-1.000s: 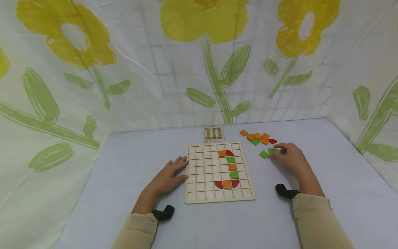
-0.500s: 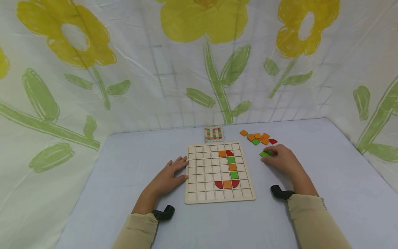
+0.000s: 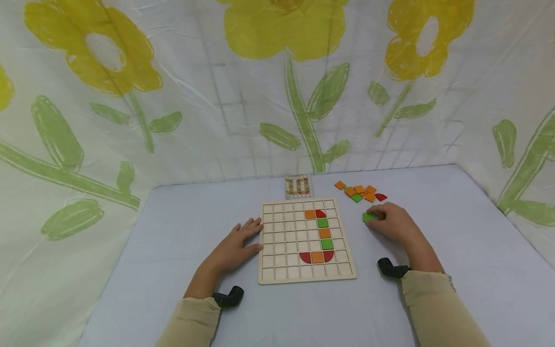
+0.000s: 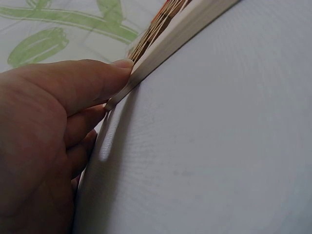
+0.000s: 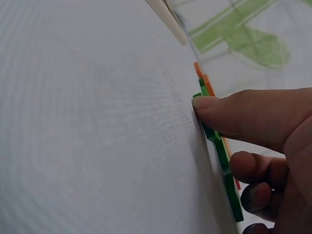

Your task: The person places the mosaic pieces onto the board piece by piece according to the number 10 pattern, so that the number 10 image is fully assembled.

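Note:
A wooden grid board (image 3: pixel 277 241) lies at the table's middle, with orange, green and red tiles (image 3: pixel 324 233) set in a curved line on its right half. My left hand (image 3: pixel 256 236) lies flat beside the board's left edge, fingers straight. In the left wrist view its thumb (image 4: pixel 97 80) touches that board edge (image 4: pixel 165 44). To the right of the board, my right hand (image 3: pixel 375 216) pinches a green tile (image 3: pixel 368 217) lying on the table. In the right wrist view the thumb (image 5: pixel 214 109) presses the green tile's edge (image 5: pixel 222 158), with the fingers curled below.
A loose pile of orange, green and red tiles (image 3: pixel 360 191) sits behind my right hand. A small pattern card (image 3: pixel 298 186) lies behind the board. A floral cloth (image 3: pixel 277 86) walls in the light blue table (image 3: pixel 182 212) on three sides.
My right hand drew two separate green tiles together, moved slightly left and closed on them. Only one green patch shows now. The left hand and board stayed still.

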The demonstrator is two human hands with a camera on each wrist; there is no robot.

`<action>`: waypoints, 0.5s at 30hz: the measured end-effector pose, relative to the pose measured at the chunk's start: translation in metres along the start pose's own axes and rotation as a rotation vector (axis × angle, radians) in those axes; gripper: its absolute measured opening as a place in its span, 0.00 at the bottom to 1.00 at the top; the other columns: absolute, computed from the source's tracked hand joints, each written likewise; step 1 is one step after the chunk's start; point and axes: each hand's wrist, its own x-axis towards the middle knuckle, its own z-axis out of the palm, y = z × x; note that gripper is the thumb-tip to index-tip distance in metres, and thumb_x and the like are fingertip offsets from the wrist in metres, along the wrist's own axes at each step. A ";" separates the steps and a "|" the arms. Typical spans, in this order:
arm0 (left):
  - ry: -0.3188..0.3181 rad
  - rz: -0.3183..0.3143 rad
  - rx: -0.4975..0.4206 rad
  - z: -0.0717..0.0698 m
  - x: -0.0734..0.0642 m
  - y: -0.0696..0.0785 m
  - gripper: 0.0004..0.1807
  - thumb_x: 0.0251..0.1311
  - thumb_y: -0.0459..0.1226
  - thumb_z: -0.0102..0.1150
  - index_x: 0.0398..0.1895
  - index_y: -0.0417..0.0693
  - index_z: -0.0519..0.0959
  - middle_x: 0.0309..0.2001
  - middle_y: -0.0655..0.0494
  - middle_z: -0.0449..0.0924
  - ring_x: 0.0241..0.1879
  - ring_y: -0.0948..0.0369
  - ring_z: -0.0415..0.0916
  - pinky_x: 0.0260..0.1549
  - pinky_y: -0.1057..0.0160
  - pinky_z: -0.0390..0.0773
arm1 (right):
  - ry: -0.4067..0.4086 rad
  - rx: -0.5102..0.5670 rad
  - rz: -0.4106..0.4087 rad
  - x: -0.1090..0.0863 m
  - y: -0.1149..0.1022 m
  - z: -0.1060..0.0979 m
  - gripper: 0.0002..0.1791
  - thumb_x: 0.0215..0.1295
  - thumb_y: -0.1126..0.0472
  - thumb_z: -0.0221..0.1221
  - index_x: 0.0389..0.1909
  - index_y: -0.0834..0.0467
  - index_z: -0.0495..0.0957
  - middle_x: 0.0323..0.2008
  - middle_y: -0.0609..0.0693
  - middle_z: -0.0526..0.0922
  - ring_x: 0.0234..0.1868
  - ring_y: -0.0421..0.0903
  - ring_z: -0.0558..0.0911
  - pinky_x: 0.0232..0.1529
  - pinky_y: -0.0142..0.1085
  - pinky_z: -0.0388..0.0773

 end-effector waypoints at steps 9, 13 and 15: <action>0.001 0.003 0.003 0.001 0.001 -0.003 0.34 0.66 0.46 0.60 0.73 0.49 0.64 0.77 0.59 0.55 0.78 0.58 0.45 0.78 0.50 0.39 | 0.016 -0.004 -0.014 0.001 -0.007 0.002 0.20 0.60 0.53 0.67 0.48 0.60 0.84 0.27 0.51 0.74 0.33 0.48 0.71 0.30 0.35 0.66; -0.002 0.000 0.007 0.001 0.001 -0.003 0.34 0.66 0.46 0.60 0.73 0.49 0.64 0.77 0.59 0.55 0.78 0.58 0.45 0.78 0.50 0.39 | 0.013 0.011 -0.040 0.001 -0.023 0.005 0.19 0.59 0.53 0.68 0.48 0.60 0.84 0.26 0.51 0.73 0.32 0.48 0.70 0.28 0.35 0.66; -0.002 0.000 0.010 0.001 0.001 -0.002 0.34 0.66 0.46 0.60 0.73 0.49 0.64 0.76 0.59 0.55 0.78 0.58 0.45 0.78 0.51 0.39 | 0.004 0.015 -0.067 0.000 -0.036 0.010 0.19 0.59 0.52 0.68 0.47 0.59 0.85 0.27 0.51 0.73 0.32 0.47 0.70 0.27 0.35 0.66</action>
